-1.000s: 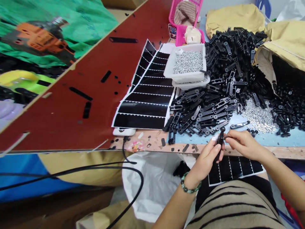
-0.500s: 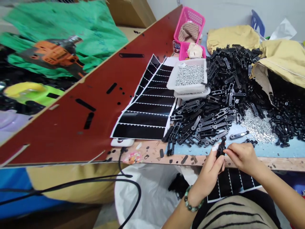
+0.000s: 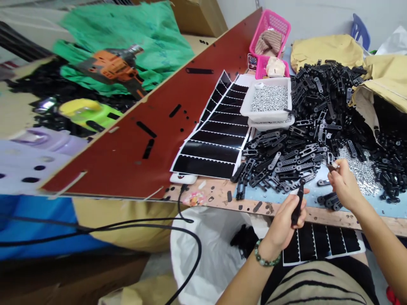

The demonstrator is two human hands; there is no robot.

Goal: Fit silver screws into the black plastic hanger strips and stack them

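Gripping seemingly part-built black piece [image 3: 297, 209] in left hand [image 3: 288, 217], unclear small item [image 3: 332, 168] in right hand [image 3: 345, 183]; apparently leaving link heap [image 3: 308, 149] unfinished at twelve o'clock.

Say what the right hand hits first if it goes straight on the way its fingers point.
Likely the near part of the pile of black parts, just beyond the fingertips of the right hand. One view only, so height above it is unclear.
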